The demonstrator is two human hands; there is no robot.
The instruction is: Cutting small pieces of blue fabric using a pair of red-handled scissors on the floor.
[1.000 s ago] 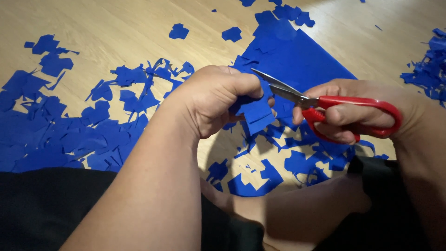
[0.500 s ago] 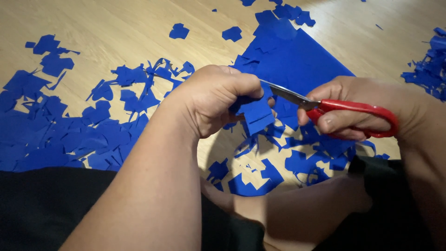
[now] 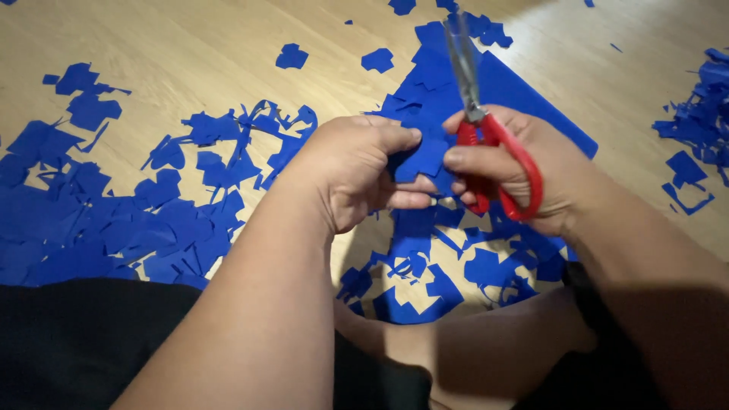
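Fingers (image 3: 395, 140) of your left hand (image 3: 357, 171) pinch a small blue paper piece (image 3: 421, 156); right hand (image 3: 524, 163) grips red-handled scissors (image 3: 486, 129).
Wood floor (image 3: 190, 45) carries a big blue sheet (image 3: 516, 87) behind your hands, blue scraps (image 3: 114, 220) left and right. Piece sits between both hands, above floor. Scissor blades closed, pointing up and away.

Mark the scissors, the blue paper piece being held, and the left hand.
scissors (image 3: 497, 148), head view, red handle
blue paper piece (image 3: 424, 156), head view, its middle
left hand (image 3: 353, 171), head view, back of hand
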